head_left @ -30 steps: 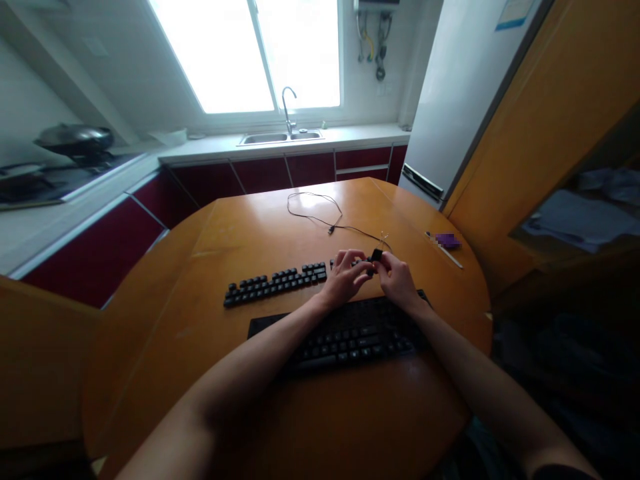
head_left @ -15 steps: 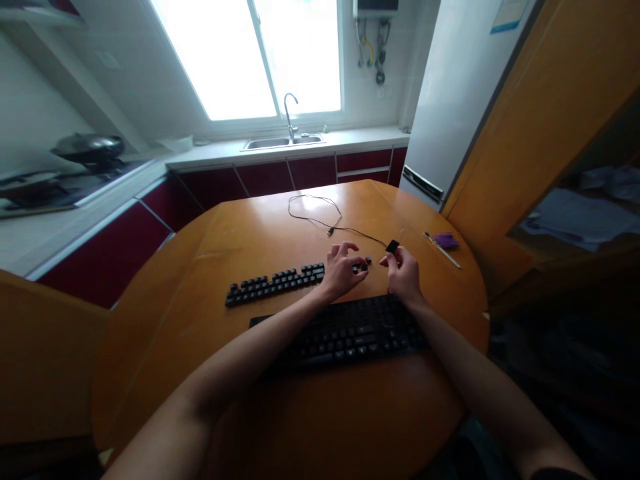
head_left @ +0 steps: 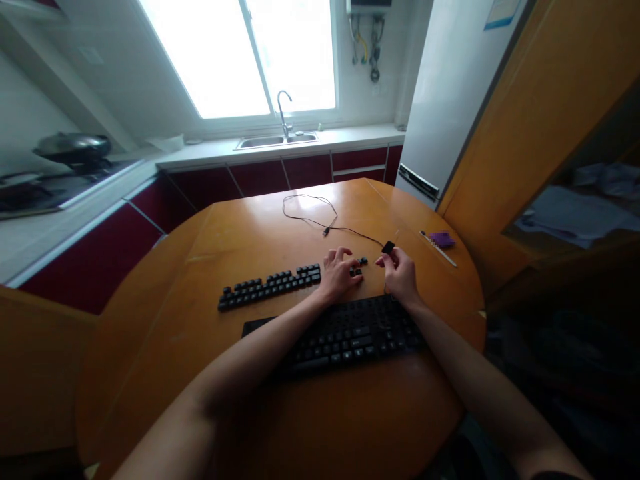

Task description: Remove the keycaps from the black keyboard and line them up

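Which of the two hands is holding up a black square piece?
The right hand: it pinches the black square piece, whereas the left hand is low beside the loose keys.

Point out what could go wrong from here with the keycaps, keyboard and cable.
1. The left hand is spread right at a few loose keycaps; a brush of the fingers might scatter them or disturb the neighbouring row of keycaps.
2. The cable passes close by the right hand, which pinches a small black piece, so it could snag.
3. The left forearm crosses above the keyboard and might nudge it.
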Motion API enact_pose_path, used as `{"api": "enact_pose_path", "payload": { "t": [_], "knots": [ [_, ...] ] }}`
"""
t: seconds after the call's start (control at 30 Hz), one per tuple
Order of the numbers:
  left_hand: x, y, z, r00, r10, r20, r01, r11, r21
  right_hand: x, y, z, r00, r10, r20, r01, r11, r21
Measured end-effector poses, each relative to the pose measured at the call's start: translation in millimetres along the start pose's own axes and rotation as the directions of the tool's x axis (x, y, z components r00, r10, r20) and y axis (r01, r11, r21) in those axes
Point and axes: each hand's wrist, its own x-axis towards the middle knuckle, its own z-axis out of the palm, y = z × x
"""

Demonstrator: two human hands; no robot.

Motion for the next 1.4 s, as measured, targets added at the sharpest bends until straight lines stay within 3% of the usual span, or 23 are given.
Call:
{"api": "enact_pose_path", "payload": {
  "t": [0.73,0.93,1.17,1.4],
  "knots": [
    [4.0,-4.9,2.7,0.995,-0.080,-0.060,0.082,0.996,0.034,-0.3,-10.2,-4.9,1.000,0.001,-0.007,-0.001,0.999,0.034],
    [4.7,-2.7,-0.4,0.996,-0.053,-0.073,0.054,0.999,0.009,-7.3,-13.1,-47.7,1.000,-0.014,0.007,0.013,0.999,0.031],
    [4.9,2.6,-0.4,0.996,-0.012,-0.089,0.011,1.000,-0.014,-46.0,10.9,-113.1,0.954,-0.031,0.299,0.091,0.978,-0.189],
    [5.1,1.5,2.3,0.996,-0.009,-0.084,0.007,1.000,-0.029,-59.8,19.6,-132.7,0.920,-0.036,0.391,0.121,0.973,-0.194]
  ]
}}
